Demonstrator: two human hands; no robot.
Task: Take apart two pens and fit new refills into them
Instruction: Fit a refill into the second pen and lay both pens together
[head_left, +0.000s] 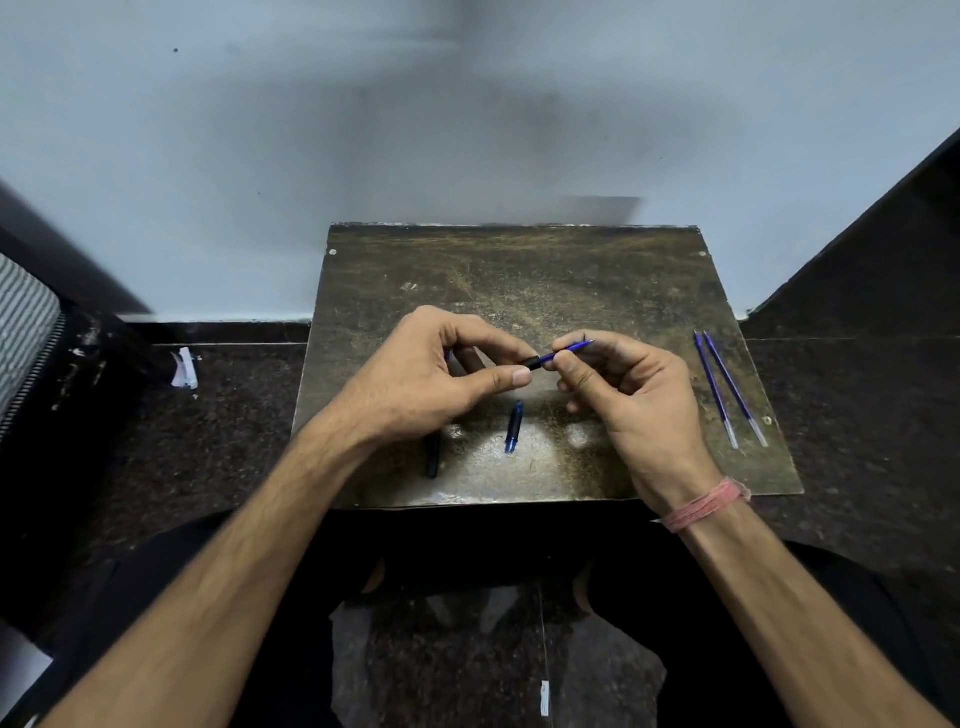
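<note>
At frame centre, above the bench (519, 270), the left hand (415, 374) pinches a pen barrel (534, 362); the right hand (634, 395) pinches its refill (569, 351). Pull straight, without bending. Spare refills (727, 389) lie right.

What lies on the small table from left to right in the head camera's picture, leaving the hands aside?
Dark pen piece half hidden under the left wrist → short blue pen barrel piece → two thin blue refills lying side by side near the right edge.
</note>
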